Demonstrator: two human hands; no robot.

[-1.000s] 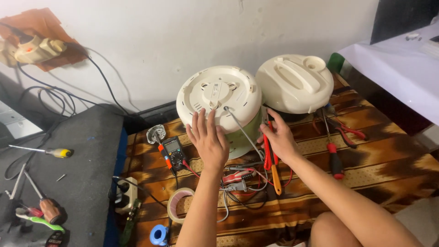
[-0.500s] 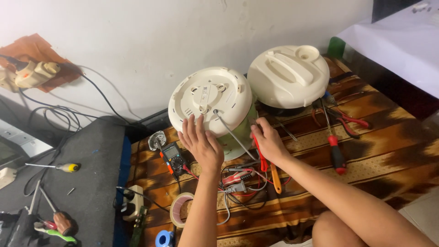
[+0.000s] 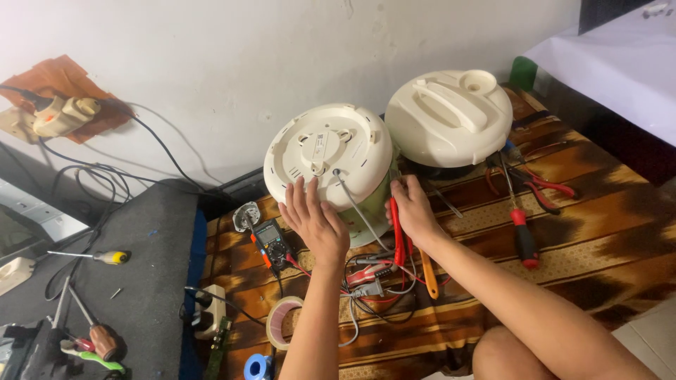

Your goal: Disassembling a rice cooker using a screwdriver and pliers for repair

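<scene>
Two hands on overturned cooker (image 3: pixel 327 158) at mat's (image 3: pixel 598 232) far edge, left hand (image 3: pixel 315 219) flat on base, fingers spread, right hand (image 3: pixel 414 211) clamped on red tool (image 3: pixel 396 229) against cooker's side, lid (image 3: pixel 448 116) just beside — multimeter (image 3: pixel 271 239) near left.

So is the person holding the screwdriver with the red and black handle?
No, the screwdriver with the red and black handle lies alone on the patterned brown mat, away from the right hand.

Both forearms are bare, sleeveless, no rings or watch.
</scene>
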